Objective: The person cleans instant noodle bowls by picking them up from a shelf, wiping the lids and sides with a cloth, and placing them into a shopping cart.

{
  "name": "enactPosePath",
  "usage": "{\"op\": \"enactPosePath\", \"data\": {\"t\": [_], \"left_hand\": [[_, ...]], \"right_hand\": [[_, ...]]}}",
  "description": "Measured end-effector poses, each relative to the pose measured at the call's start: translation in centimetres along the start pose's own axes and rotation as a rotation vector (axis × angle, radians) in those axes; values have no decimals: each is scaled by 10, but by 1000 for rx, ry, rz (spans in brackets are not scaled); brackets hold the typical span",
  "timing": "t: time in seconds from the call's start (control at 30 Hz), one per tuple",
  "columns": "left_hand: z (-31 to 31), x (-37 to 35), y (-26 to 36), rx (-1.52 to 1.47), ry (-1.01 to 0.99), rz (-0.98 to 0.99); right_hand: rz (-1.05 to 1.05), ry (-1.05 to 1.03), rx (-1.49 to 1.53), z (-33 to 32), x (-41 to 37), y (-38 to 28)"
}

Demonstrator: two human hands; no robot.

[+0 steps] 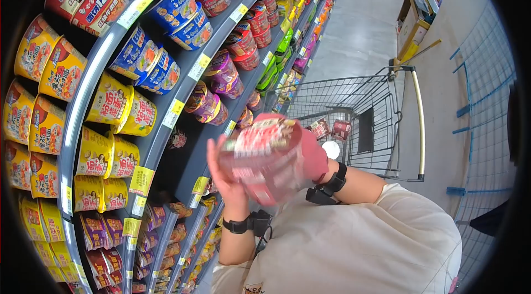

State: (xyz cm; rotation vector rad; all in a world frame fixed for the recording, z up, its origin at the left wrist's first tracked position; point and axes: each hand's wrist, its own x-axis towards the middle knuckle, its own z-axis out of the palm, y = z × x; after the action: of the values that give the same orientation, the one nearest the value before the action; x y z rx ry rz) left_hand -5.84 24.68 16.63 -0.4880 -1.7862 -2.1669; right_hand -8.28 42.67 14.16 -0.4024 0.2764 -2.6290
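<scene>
Two dark-pink instant noodle tubs (260, 142), blurred by motion, are up in front of my chest and look pressed together. My left hand (224, 175) lies along their left side, thumb and fingers partly showing against the packaging. From the right, my right wrist (333, 168) reaches the tubs' other end; the fingers there are hidden behind them. Just beyond stands a wire shopping cart (366, 131). Inside it lie a printed tub (319, 128), a dark-red tub (341, 129) and a white round lid or tub end (331, 149).
Shelves along my left hold yellow tubs (127, 108), blue tubs (191, 28), orange tubs (47, 122) and purple tubs (224, 75). A dark shelf gap (191, 153) is beside my left hand. To the right are a blue wire rack (481, 95) and, farther off, a wooden stand (415, 14).
</scene>
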Motion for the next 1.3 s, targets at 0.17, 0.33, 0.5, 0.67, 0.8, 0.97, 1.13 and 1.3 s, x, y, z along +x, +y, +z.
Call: {"op": "enactPosePath", "data": {"t": [0.17, 0.33, 0.5, 0.67, 0.8, 0.97, 1.13, 1.3], "left_hand": [[31, -12, -24, -237, 110, -65], [41, -25, -14, -73, 154, -249], [14, -37, -48, -535, 22, -374], [62, 4, -19, -295, -4, -187], [63, -14, -33, -140, 54, -241], [68, -26, -21, -472, 2, -398], [79, 2, -21, -138, 82, -282], [78, -12, -42, -330, 136, -327]], "right_hand": [[-339, 298, -1196, 1, 3, -29], [-474, 182, -1271, 38, -6, -46], [-36, 303, -132, 10, -26, -47], [-372, 266, -687, 21, -19, -71], [-409, 184, -1066, 12, -23, -65], [-317, 182, -916, 23, -39, -65], [-374, 264, -1021, 8, -24, -83], [-415, 188, -1086, 18, -29, -72]]}}
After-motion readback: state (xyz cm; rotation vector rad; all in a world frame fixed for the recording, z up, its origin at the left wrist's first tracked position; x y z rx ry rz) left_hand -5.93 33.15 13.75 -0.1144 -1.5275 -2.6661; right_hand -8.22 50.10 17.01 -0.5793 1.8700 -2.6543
